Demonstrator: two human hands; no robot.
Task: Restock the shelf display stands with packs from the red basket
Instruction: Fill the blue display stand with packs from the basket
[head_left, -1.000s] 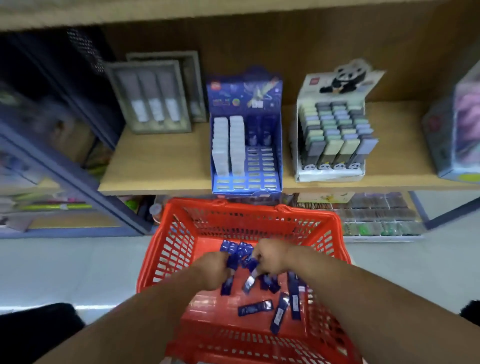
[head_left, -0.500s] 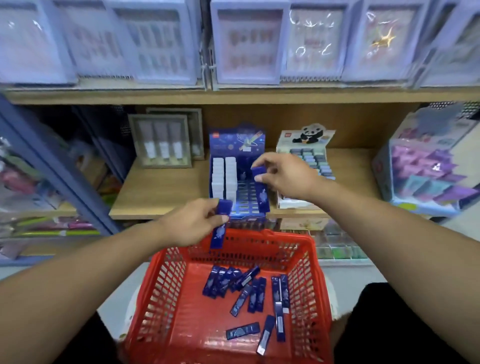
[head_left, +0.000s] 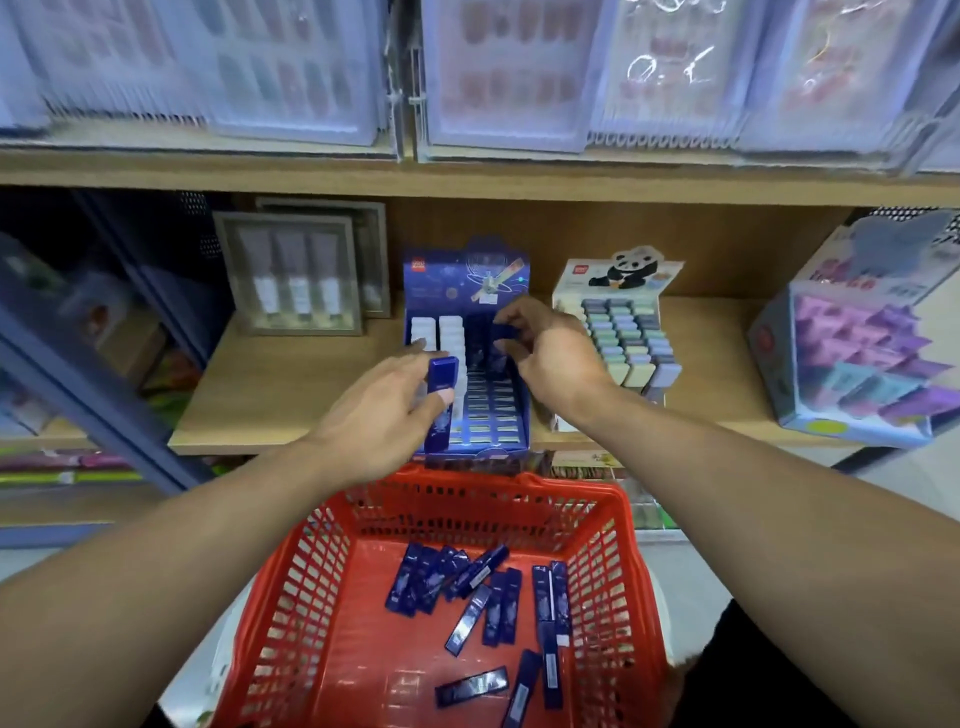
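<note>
Change: both hands have risen from the red basket (head_left: 618, 525) to the blue display stand (head_left: 470, 358) on the shelf.
Left hand (head_left: 384, 410): grip pinched around one blue pack (head_left: 440, 405).
Right hand (head_left: 545, 348): fingers curled at a slotted pack; contact unclear.
Meaning: restocking underway; many loose packs (head_left: 483, 592) remain in the basket.
Hidden: stand's right columns behind the hands; upper-shelf goods blurred.

Left hand's pack (head_left: 441, 400) nearer stand (head_left: 470, 358)

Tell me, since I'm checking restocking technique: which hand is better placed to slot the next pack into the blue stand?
Left. The left hand already holds a dark blue rectangular pack before the blue cardboard display stand; the right hand is busy at its upper slots.
</note>
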